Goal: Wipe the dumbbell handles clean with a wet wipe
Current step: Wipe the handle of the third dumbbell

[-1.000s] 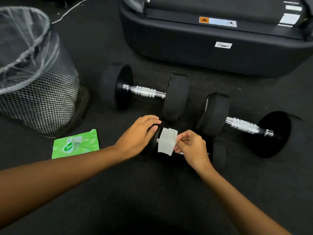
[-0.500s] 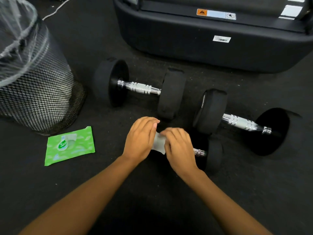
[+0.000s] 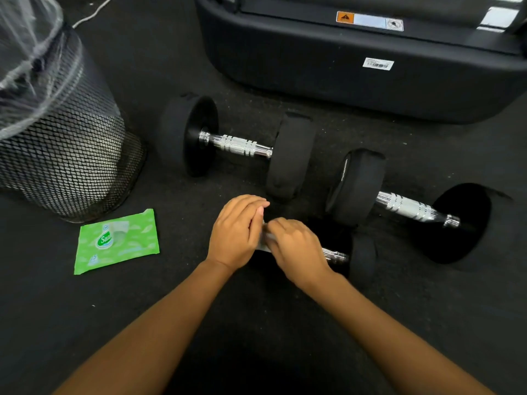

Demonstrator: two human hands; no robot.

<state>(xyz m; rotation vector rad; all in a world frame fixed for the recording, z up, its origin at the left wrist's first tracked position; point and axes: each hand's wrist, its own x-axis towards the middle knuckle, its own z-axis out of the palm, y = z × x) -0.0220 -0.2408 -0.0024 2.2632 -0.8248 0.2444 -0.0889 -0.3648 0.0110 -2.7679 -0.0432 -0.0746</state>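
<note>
- Black rubber floor (image 3: 256, 323) fills the frame; both forearms reach in from the bottom edge
- small dumbbell (image 3: 336, 256) lies at centre, just beneath the hands; only a short stretch of chrome handle and its right-hand weight show
- wet wipe (image 3: 263, 238) sits on that handle, a thin white sliver visible between the two hands
- right hand (image 3: 296, 249): fingers curled down over the wipe and the handle, clasping them
- left hand (image 3: 235, 232): laid over the dumbbell's left end, fingers together and lightly bent; the weight is hidden under it, so I cannot tell whether it grips or merely rests
- two larger dumbbells lie beyond: one (image 3: 239, 145) at upper centre, the other (image 3: 410, 208) at right, each with a bare chrome handle
- green wipe packet (image 3: 117, 240) lies flat at left, near the hands but apart
- mesh bin (image 3: 65, 155) with a clear liner stands at upper left
- black machine base (image 3: 342, 81) spans the upper right
</note>
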